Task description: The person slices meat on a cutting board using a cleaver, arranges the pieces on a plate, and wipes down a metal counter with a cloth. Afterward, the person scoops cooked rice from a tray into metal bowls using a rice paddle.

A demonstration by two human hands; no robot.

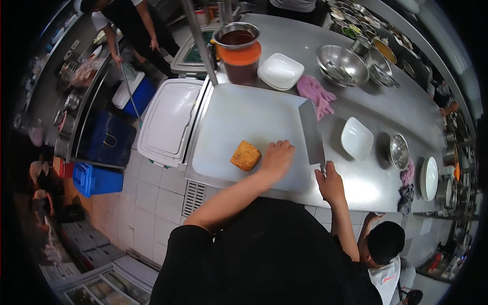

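A golden-brown, square fried block (246,155), which looks like fried tofu, lies near the front of the white cutting board (239,112). Just right of it, my left hand (277,159) rests on the board with its fingers apart and nothing visible in them. My right hand (331,182) is closed around the handle of a cleaver (313,133). The wide blade points away from me along the right edge of the board.
Behind the board stand an orange-rimmed tub (241,60) and white bowls (280,71). To the right are a pink cloth (315,93), a white dish (357,139) and metal bowls (343,65). A lidded white bin (170,118) is at left. Other people stand around, one close at lower right.
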